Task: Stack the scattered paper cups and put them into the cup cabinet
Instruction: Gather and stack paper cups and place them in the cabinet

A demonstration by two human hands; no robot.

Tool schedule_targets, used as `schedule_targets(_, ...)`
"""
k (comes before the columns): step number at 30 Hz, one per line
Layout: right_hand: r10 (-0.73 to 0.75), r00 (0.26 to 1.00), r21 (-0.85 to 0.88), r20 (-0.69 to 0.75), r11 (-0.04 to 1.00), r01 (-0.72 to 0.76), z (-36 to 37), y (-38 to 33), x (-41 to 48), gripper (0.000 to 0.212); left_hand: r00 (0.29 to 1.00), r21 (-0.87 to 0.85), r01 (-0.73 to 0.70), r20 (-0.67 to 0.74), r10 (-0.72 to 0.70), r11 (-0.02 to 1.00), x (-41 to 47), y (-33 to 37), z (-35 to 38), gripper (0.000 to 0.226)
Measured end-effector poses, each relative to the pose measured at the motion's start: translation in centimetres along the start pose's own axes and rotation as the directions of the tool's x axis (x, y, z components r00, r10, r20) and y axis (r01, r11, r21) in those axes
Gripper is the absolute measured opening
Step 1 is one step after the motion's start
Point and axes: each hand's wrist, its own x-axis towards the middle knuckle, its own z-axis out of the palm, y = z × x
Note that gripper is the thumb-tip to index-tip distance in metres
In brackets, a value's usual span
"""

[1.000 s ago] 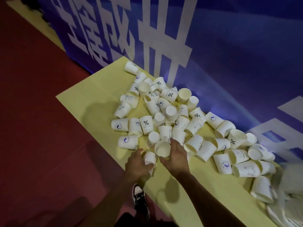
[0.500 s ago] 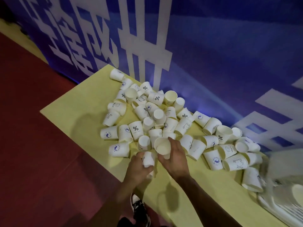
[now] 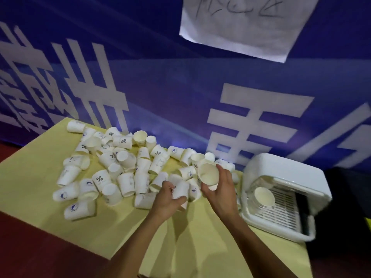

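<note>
On the yellow counter [image 3: 46, 177], view has swung right versus half a second ago: white cup cabinet [image 3: 285, 193] now fully in frame at right end, earlier only a blurred edge; a paper sheet [image 3: 245, 25] on the blue banner [image 3: 180, 87] has also come into view. Both hands have shifted right along the pile, from its near middle toward its cabinet end. Right hand [image 3: 220, 189] clasps an open cup [image 3: 207, 174], mouth tilted toward the camera, lifted above the pile; a second cup bottom seems nested under it, hard to confirm. Left hand [image 3: 166, 199] wraps a sideways cup [image 3: 180, 190], fingers curled around its wall, low over the counter edge of the pile. The two held cups sit near each other, not touching, right one higher. Scattered paper cups [image 3: 112, 173] lie mostly on their sides, some upright, spread left of both hands and behind them against the banner; layout of the pile looks the same as before. Cabinet front is open, a stack of cups [image 3: 263, 196] lying inside on the white grid rack, mouth facing out, just right of the right hand. Red floor [image 3: 30, 247] below left.
</note>
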Motion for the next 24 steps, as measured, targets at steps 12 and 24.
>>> schedule_targets(12, 0.267, 0.927, -0.089, -0.264, 0.95, -0.299, -10.3, 7.3, 0.1, 0.074, 0.955, 0.106, -0.162, 0.266, 0.129, 0.981, 3.9, 8.7, 9.8, 0.042)
schedule_targets(24, 0.329, 0.86, -0.018, -0.39, 0.931, -0.365, -13.0, 11.6, -2.0, 0.07, 0.943, 0.041, -0.048, 0.331, 0.032, 0.998, 6.5, 8.1, 11.9, 0.031)
